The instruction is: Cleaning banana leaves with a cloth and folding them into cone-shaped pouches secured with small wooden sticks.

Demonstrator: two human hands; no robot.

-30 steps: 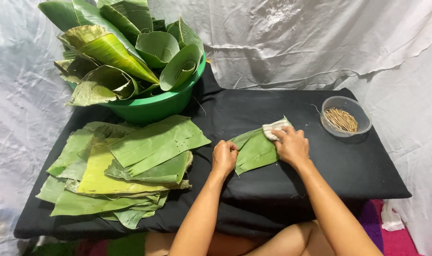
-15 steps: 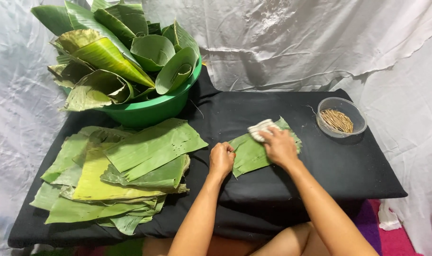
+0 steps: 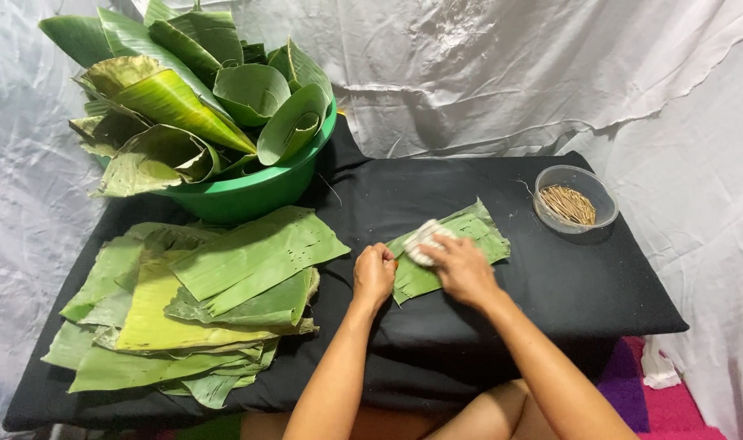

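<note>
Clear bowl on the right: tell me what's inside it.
The clear bowl holds a loose heap of thin tan sticks. Whatever lies beneath the heap is covered.

hands: 2, left hand (image 3: 374, 274) and right hand (image 3: 463, 269)
cloth: 1 white wad (image 3: 424, 241) under the right hand
single leaf: 1 cut piece (image 3: 453, 247) on the bench (image 3: 551, 293), both hands on it
leaf stack: 1 pile (image 3: 192, 301) of flat pieces; exact count cannot be told, roughly ten or more edges show
basin: 1, green (image 3: 257, 191)
rolled leaves: several in the basin (image 3: 200, 90), overlapping, at least eight show
bowl: 1, clear (image 3: 575, 200)
sticks: 1 heap (image 3: 569, 204) in the bowl, too fine to count
bench: 1, black cover
</note>
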